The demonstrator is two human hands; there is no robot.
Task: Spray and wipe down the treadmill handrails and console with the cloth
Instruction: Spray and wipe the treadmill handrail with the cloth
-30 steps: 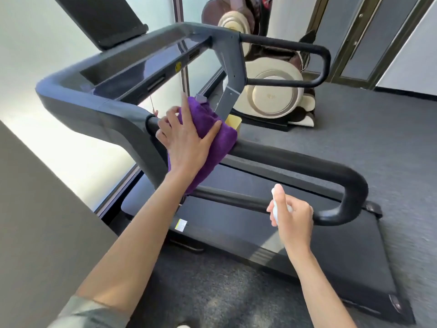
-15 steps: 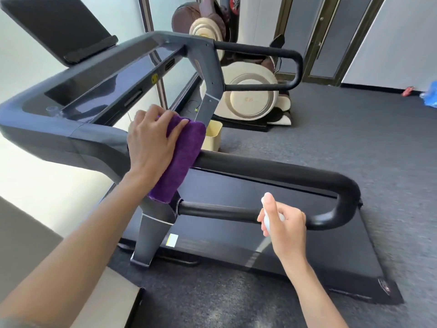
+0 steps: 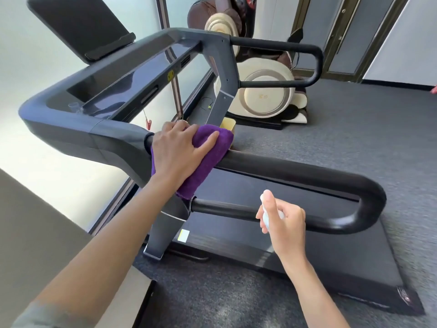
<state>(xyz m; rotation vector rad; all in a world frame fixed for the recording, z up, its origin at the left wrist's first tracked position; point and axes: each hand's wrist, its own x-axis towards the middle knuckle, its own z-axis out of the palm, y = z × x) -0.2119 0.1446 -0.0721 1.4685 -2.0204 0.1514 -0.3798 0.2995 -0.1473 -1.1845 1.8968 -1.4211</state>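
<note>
A purple cloth is draped over the near black handrail where it joins the grey console arm. My left hand lies on top of the cloth and wraps it round the rail. My right hand grips a small white spray bottle, thumb up on its top, in front of the handrail's lower bar. The dark console panel runs across to the far handrail. A black tablet holder stands above it.
The treadmill belt deck lies below the rails on grey carpet. A cream and brown massage chair stands behind, with a small yellow bin beside the far upright. A grey ledge is at my left; doors close the back.
My left hand has slid the cloth a little along the handrail away from the console arm. My right hand with the bottle has stayed near the lower bar.
</note>
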